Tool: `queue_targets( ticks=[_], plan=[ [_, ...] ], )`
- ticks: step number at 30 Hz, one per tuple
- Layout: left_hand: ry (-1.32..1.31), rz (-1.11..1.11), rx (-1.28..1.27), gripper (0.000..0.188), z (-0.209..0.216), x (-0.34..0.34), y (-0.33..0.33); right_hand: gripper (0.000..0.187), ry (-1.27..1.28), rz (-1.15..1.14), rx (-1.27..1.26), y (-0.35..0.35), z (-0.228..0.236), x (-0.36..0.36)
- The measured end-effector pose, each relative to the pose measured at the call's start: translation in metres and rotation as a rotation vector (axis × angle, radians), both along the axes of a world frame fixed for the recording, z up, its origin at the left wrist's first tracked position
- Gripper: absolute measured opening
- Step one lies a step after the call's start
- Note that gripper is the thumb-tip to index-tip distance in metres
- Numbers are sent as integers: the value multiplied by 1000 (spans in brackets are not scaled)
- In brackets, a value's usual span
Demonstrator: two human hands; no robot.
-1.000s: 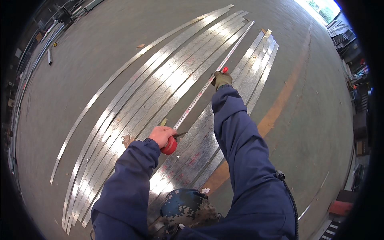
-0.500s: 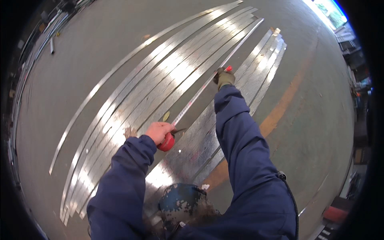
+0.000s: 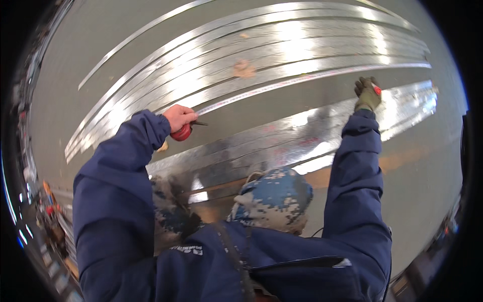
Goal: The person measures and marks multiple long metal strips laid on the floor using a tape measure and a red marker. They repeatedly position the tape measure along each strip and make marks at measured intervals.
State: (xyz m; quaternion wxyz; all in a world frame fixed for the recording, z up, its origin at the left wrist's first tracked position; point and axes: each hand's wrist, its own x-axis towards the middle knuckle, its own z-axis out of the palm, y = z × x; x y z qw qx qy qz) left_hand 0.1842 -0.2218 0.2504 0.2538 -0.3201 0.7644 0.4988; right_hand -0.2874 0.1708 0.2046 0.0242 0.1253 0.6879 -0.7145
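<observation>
Red tape measure (image 3: pixel 182 133) is gripped in the bare left hand (image 3: pixel 179 118), fingers curled round it, with the white blade (image 3: pixel 287 83) pulled out rightward along the far metal strips (image 3: pixel 294 48). Some red thing (image 3: pixel 377 90) is held in the gloved right hand (image 3: pixel 368 94), fingers kinda loosely bent, just short of the blade. Nearer strips (image 3: pixel 241 146) are laid on the grey floor (image 3: pixel 422 166).

And here a dull grey-green floor (image 3: pixel 420 201) is crossed by a worn orange stripe (image 3: pixel 402 159). Far left, blurred clutter (image 3: pixel 53 209) is spread.
</observation>
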Motion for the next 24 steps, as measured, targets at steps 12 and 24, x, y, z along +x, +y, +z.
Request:
queue_targets(
  ticks=[12,24],
  plan=[
    [68,26,-327,32,-35,199,-73,47,226,1020,202,-168,75,165],
    [-33,420,-318,33,-42,367,-180,38,463,1681,610,-292,102,331]
  ],
)
